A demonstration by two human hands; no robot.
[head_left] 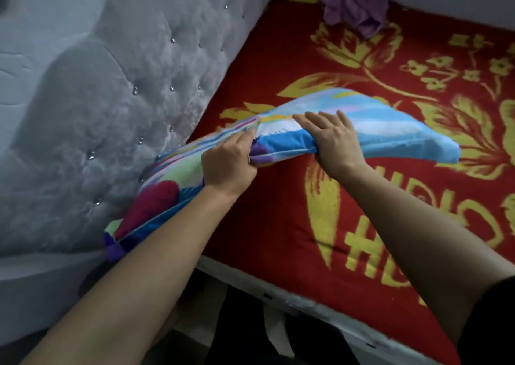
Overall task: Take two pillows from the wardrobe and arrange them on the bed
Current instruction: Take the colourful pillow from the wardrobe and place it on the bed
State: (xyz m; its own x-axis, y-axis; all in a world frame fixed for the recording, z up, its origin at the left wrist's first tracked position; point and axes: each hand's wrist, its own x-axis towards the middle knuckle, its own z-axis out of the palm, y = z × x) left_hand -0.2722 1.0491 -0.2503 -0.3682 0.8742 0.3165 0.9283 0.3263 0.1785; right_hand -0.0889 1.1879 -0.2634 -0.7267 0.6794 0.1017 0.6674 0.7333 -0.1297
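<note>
The left hand (230,164) is clenched on the near long edge of a bright patterned pillow (278,138), bunching the cover in its fist. The right hand (333,138) grips the same edge further along, fingers spread flat over the top and thumb tucked beneath. The pillow lies at the head of the bed (278,225), one end pushed up against the tufted grey headboard (125,99) at the bed's near corner, the other end lifted a little off the red and yellow blanket (390,186).

I judge the task about half done: one pillow is out and being settled into place. I count one pillow only; no second shows, nor the wardrobe. One crumpled purple cloth (354,5) sits at the bed's far edge.
</note>
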